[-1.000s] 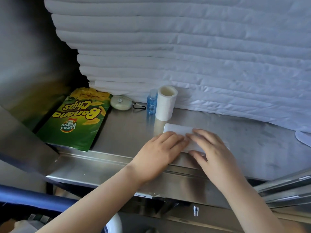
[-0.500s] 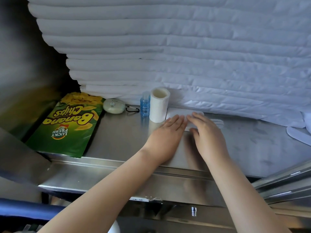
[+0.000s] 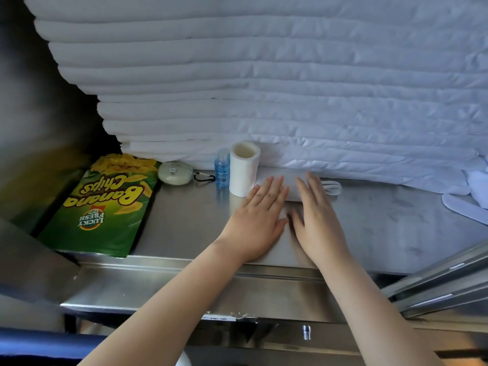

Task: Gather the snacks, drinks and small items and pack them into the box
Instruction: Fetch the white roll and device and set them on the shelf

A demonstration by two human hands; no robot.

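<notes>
Two open hands are what you have on the steel table. Your left hand and right hand lie flat side by side, fingers straight, holding nothing. Their fingertips rest on the near part of the white flat pack.

Compared with a second ago, that pack is no longer at the table's front edge. It now sits at 12 o'clock from your hands, pushed back against the stack of white bedding and just beside the white roll. That puts it in one row with the blue bottle at 11 o'clock. The green oval case and the banana chips bag lie out toward 10 and 9 o'clock. So the items look gathered (or nearly so), but probably none is packed yet.

No box shows anywhere in the view, so I cannot tell where it stands. Your fingers cover the pack's near part, and its far edge blurs into the bedding. A white loop at 1 o'clock may belong to the pack; I cannot say. White flat shapes at 3 o'clock are cut off by the frame.
</notes>
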